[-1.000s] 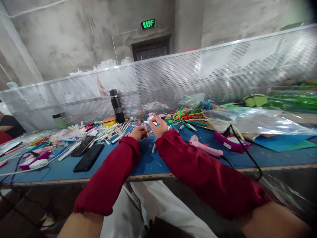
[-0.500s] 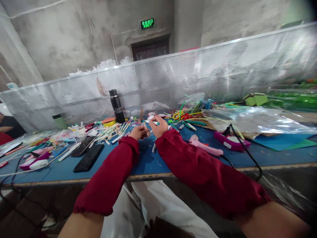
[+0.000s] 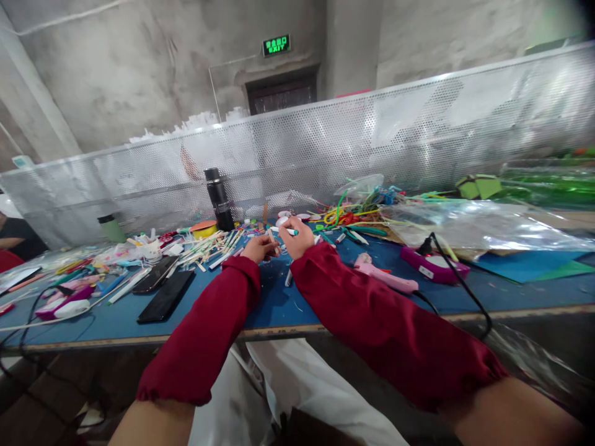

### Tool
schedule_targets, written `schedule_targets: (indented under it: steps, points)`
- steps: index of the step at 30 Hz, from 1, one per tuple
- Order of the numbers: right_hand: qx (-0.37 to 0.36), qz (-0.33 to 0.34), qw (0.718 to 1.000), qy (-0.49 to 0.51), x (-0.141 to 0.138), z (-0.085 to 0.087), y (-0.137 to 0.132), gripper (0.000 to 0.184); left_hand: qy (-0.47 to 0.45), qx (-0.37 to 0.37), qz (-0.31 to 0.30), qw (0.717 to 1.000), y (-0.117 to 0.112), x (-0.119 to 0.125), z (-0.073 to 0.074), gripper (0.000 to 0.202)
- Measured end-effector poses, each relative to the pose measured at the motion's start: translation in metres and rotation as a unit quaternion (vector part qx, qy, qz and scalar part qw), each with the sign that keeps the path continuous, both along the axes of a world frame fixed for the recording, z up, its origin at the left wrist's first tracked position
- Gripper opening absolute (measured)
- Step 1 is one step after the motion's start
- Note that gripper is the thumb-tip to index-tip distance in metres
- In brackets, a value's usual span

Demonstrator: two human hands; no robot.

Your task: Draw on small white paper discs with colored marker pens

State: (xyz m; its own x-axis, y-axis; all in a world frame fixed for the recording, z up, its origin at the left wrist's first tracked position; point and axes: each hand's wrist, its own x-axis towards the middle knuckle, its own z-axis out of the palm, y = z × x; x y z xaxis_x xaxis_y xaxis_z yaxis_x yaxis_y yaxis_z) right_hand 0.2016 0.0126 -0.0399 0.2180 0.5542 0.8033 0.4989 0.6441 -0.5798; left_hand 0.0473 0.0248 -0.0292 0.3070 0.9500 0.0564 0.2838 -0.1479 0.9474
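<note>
My right hand is closed around a white marker pen with a green end, its other end pointing left. Close by on the left, my left hand pinches a small flat wooden stick, held tilted just above the table. The marker's left end is near the top of the stick; whether they touch I cannot tell. Another marker lies on the blue table below my right hand. Behind my hands are small round white pieces.
Two dark phones and a pile of sticks lie to the left. A black flask stands at the back. On the right are a pink glue gun, a purple power strip with a cable, and plastic film.
The marker in my right hand has shifted very slightly to the left. Both hands otherwise keep the same place and grip.
</note>
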Motion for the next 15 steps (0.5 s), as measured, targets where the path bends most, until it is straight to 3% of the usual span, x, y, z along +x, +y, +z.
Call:
schedule_targets:
  steps: [15]
  points:
    - [-0.002,0.009,1.000,0.002,-0.0017,0.0015,-0.0022,0.013,-0.011,0.008,-0.008,1.000,0.0021,-0.0011,-0.0025,0.022]
